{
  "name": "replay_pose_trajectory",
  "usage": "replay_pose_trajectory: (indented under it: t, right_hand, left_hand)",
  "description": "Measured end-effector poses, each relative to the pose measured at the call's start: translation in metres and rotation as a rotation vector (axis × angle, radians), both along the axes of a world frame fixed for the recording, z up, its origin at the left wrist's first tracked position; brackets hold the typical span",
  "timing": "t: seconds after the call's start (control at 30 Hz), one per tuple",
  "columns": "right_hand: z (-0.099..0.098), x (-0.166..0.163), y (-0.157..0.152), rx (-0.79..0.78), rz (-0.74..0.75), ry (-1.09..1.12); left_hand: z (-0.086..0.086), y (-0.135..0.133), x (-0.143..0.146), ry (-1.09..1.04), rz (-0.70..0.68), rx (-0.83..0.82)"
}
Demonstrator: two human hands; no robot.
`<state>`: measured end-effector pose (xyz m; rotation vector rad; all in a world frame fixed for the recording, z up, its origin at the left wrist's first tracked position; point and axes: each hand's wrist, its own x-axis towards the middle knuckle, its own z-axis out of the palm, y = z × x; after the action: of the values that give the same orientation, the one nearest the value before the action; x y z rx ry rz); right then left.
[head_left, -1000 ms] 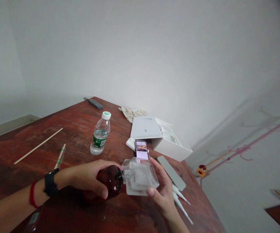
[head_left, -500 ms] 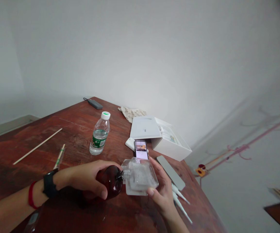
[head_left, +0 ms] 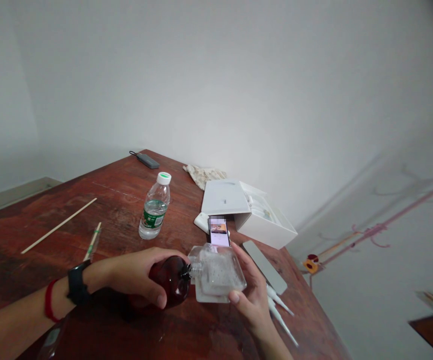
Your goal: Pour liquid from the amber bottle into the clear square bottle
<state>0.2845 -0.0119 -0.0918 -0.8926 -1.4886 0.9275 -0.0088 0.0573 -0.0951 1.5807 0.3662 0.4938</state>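
Observation:
My left hand (head_left: 137, 274) is wrapped round a dark red-brown bottle (head_left: 170, 281) lying on its side just above the wooden table (head_left: 32, 220). My right hand (head_left: 252, 292) grips a clear square bottle (head_left: 218, 272) with frothy liquid inside, tilted sideways. The two bottle mouths meet neck to neck between my hands. A black watch and a red band sit on my left wrist.
Behind my hands lies a lit phone (head_left: 219, 233), a small water bottle (head_left: 153, 207) and an open white box (head_left: 248, 210). A grey flat bar (head_left: 265, 266) and white pipette-like tools (head_left: 281, 312) lie at the right edge. Chopsticks (head_left: 59, 226), a cloth (head_left: 204, 174) and a dark device (head_left: 146, 160) lie farther off.

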Motion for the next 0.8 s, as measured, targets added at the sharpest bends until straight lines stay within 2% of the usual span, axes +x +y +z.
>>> replay_pose_trajectory:
  t: [0.27,0.5,0.8]
  right_hand:
    - [0.0002,-0.002,0.0002,-0.002,0.02,0.049]
    - [-0.0002,-0.0037,-0.0012,-0.002,-0.043,0.044]
    - [-0.0009,-0.0014,-0.0006,0.026,-0.002,0.041]
  left_hand:
    - [0.0021,0.0005,0.0011,-0.014,-0.007,0.007]
    - [0.0011,0.0006,0.0007,-0.009,0.003,0.02]
    - [0.0026,-0.0009,0.0003,0.015,0.007,0.018]
